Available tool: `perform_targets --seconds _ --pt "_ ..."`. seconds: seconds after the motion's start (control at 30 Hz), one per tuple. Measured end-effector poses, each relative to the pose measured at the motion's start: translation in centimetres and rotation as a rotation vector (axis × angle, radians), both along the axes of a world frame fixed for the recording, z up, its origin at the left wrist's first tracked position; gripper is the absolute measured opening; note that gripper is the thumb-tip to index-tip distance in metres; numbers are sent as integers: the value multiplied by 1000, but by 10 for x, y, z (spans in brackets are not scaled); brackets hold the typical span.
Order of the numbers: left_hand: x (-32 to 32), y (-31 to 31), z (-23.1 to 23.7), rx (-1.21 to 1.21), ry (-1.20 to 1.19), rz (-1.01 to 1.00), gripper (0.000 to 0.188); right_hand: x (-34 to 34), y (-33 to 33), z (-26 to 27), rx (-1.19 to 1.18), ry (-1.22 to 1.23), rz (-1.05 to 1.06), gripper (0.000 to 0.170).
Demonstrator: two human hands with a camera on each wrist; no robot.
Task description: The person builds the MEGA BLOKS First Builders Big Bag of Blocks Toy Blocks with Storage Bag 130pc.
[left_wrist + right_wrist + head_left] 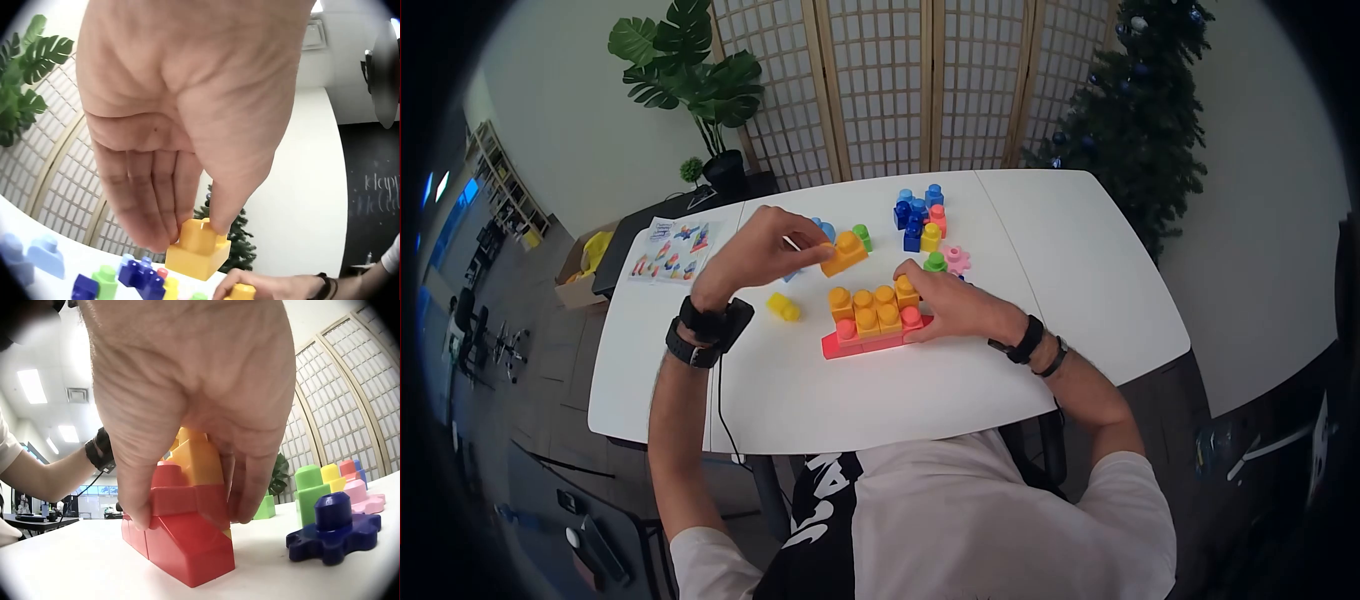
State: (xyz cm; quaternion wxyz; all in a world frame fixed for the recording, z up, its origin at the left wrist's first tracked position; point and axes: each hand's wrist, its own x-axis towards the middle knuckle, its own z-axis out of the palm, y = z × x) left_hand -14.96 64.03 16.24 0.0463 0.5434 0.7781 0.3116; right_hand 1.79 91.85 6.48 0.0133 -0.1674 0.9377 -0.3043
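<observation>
My left hand pinches an orange block above the table, left of a built stack. In the left wrist view the thumb and fingertips hold that orange block by its upper part. The stack has a red base with orange blocks on top and stands on the table. My right hand grips the right end of the stack. In the right wrist view the thumb and fingers lie on either side of the red blocks, with orange blocks above, partly hidden by the hand.
A yellow block lies left of the stack. Behind are blue blocks, a green block and a pink flower-shaped piece. A dark blue gear-shaped piece stands beside the right hand. A printed sheet lies at the left.
</observation>
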Motion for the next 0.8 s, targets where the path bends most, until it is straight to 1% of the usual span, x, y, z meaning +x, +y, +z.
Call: perform_targets --seconds 0.03,0.1,0.17,0.23,0.33,0.4,0.53,0.6,0.63,0.7,0.73,0.8 --pt "7 6 -1 4 31 -48 23 -1 1 -1 4 1 0 81" --pt "17 16 -7 -21 51 -71 23 -1 2 -3 -31 7 16 81" --pt "24 24 -11 -48 72 -94 23 -2 3 -4 -8 5 12 80" --pt "28 29 -14 -164 199 -136 22 -1 2 -3 11 2 10 79" --pt "31 32 -18 -212 179 -122 21 1 1 1 -15 -7 12 79" --pt "33 33 -19 -245 175 -130 21 1 1 0 21 5 12 80" --pt "34 34 -24 -291 160 -101 24 1 2 -1 16 0 17 78" --pt "33 33 -29 -291 145 -99 25 -1 3 -7 -43 99 65 78" --pt "31 34 -30 -280 138 -105 26 0 3 -8 -42 96 67 78" --pt "31 33 -32 -267 131 -108 26 0 1 -9 -16 147 45 88" --pt "32 33 -32 -258 128 -98 26 2 -1 -3 -16 147 48 88" --pt "32 32 -33 -248 125 -86 26 5 -7 12 31 -46 -30 107"
